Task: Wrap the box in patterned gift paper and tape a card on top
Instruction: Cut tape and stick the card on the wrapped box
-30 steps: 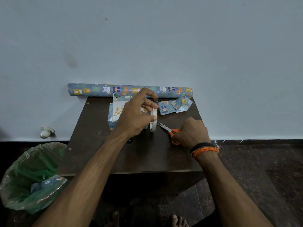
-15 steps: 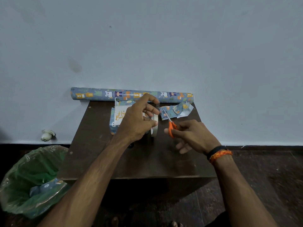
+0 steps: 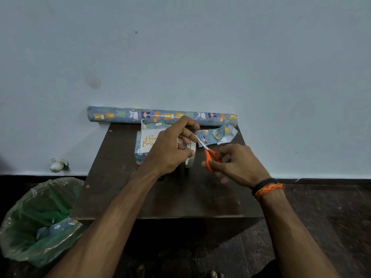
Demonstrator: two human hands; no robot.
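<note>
**Scissors at the tape, right beside the wrapped box**

The wrapped box is sitting at the back of the dark wooden table, covered in blue animal-print paper, with a white card lettered in gold lying on top. The left hand is covering most of its right side. That hand is gripping the tape roll, which is standing on edge just right of the box, fingers curled around it and the upper fingertips pinching something at the top; whether that is a pulled strip of tape cannot be told. The right hand is holding the orange-handled scissors, fingers curled at the handles, the blades pointing up and left toward the left fingertips. Whether the blades are parted cannot be told.

Behind the blades, crumpled paper scraps are lying near the table's back right corner. The gift paper roll is stretching along the wall. Down left, a green-lined bin is holding more scraps.
</note>
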